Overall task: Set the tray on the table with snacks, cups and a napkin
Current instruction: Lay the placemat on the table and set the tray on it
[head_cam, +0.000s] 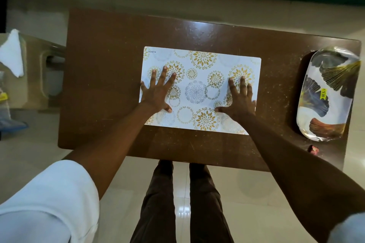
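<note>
A white placemat [199, 77] with gold and grey flower circles lies flat in the middle of the dark brown table [110, 65]. My left hand [158, 92] presses on the mat's left part, fingers spread and straight. My right hand [240, 97] lies flat on the mat's right part, fingers also spread. An oval tray [327, 94] printed with leaf shapes and a yellow price sticker sits at the table's right end, empty. A white napkin [12, 53] lies on a side surface to the far left.
A small red wrapper [313, 150] lies near the table's front right corner. A beige chair or stand [37, 77] with plastic-wrapped items stands left of the table. My legs are at the table's near edge on a pale tiled floor.
</note>
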Demonstrator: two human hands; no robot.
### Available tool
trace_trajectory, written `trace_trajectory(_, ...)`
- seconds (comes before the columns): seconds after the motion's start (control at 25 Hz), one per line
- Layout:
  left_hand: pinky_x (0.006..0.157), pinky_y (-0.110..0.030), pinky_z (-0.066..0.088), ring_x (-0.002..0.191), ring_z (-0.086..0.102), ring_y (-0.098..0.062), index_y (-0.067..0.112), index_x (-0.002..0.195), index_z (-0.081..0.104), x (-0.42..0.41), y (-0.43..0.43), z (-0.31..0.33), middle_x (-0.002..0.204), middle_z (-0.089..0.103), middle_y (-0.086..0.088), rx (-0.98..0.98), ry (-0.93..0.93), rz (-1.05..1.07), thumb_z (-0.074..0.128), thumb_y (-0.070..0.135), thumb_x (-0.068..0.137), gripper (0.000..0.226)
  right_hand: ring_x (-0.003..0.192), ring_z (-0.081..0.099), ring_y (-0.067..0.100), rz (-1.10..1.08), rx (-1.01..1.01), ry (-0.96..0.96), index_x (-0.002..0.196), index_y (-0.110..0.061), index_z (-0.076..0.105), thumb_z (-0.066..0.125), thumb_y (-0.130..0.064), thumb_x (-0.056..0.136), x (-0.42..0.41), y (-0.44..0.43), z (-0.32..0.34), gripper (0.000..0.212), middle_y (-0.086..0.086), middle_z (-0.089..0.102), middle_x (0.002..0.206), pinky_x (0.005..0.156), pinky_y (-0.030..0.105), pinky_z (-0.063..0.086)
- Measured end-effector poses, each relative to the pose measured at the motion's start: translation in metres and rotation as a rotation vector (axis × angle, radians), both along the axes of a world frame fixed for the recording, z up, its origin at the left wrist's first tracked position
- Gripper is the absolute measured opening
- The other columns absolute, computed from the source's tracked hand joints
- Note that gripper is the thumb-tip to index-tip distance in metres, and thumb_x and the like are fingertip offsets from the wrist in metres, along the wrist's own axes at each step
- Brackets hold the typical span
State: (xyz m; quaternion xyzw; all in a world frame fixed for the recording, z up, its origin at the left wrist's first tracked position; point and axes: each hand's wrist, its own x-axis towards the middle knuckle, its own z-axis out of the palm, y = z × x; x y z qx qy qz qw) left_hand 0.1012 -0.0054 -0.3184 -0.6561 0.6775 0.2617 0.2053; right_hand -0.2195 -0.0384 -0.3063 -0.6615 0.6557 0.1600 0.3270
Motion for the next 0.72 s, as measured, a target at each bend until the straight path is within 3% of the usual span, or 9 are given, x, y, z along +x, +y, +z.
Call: trace_trajectory(0.72, 0.113, -0.078, 0.018, 0.155, -0.015, -0.041, 0.038, 0.158, -0.018, -0.0005, 0.0052, 0.0019, 0.167, -0.029, -0.002, 0.005, -0.008, -0.003, 0.082, 0.074, 0.056, 0.147, 0.158, -0.016, 0.035, 0.003, -0.031, 0.006, 0.163, -0.039, -0.005, 0.076, -0.076, 0.067, -0.0028, 0.0036, -0.007, 0.131, -0.001, -0.023, 0.171, 0.117, 0.076, 0.013)
